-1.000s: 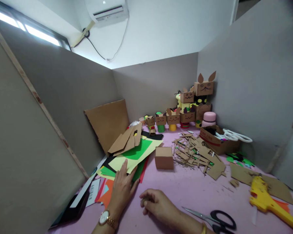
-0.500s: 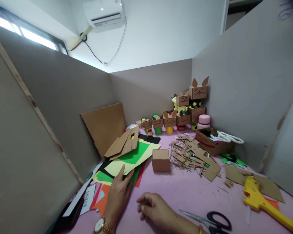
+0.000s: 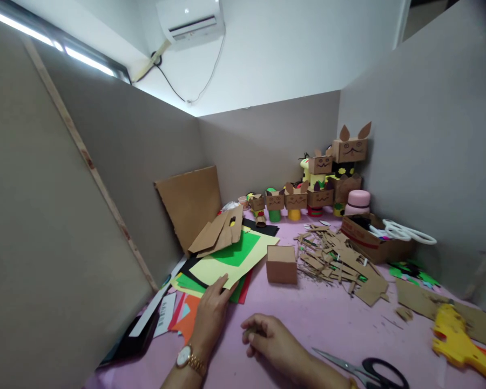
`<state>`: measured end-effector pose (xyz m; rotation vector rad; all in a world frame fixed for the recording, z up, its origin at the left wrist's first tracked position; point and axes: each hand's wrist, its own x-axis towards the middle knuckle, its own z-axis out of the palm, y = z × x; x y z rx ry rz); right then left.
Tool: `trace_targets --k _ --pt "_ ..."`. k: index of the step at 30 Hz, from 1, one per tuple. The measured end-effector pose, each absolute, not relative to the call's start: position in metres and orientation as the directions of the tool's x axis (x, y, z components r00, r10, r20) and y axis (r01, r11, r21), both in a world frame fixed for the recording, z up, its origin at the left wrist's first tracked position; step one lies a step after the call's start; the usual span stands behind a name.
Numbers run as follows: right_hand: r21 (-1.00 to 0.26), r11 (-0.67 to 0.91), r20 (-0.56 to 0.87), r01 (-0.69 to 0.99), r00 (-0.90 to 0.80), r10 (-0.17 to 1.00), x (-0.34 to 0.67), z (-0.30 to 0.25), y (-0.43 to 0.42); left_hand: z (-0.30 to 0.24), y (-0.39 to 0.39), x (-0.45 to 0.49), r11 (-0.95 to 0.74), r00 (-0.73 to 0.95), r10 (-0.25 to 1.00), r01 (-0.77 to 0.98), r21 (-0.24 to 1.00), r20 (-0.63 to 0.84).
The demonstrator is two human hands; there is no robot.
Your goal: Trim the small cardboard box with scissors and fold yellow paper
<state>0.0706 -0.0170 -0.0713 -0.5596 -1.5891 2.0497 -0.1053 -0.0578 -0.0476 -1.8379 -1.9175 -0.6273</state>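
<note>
My left hand (image 3: 211,313), with a watch on the wrist, lies on a fanned stack of coloured paper sheets (image 3: 227,262), fingers pinching the near edge of the pale yellow top sheet. My right hand (image 3: 267,339) rests on the pink table (image 3: 319,319) beside it, fingers curled into a loose fist around something small I cannot make out. A small closed cardboard box (image 3: 282,264) stands just beyond both hands. Black-handled scissors (image 3: 364,367) lie to the right of my right wrist.
A heap of cardboard scraps (image 3: 340,259) lies right of the box. Cardboard animal figures (image 3: 319,183) stand at the back corner by an open carton (image 3: 372,240). A yellow glue gun (image 3: 461,346) sits at the right edge. Grey partitions wall three sides; a cardboard sheet (image 3: 190,202) leans at the left.
My left hand has drawn back slightly on the paper stack and its fingers now close on the yellow sheet's edge. The view swung a little; my right hand stays put.
</note>
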Motion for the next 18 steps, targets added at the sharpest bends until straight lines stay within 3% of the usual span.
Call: trace_targets --k 13,18 --pt "-0.972 -0.229 -0.095 -0.052 -0.805 0.586 0.076 -0.068 -0.019 -0.041 -0.052 -0.117 -0.091 -0.071 0.842 0.958 0.27 0.536" --pt "-0.97 -0.239 -0.106 -0.046 -0.803 0.587 0.078 -0.067 -0.019 -0.049 -0.056 -0.115 -0.118 -0.044 0.871 0.948 0.295 0.49"
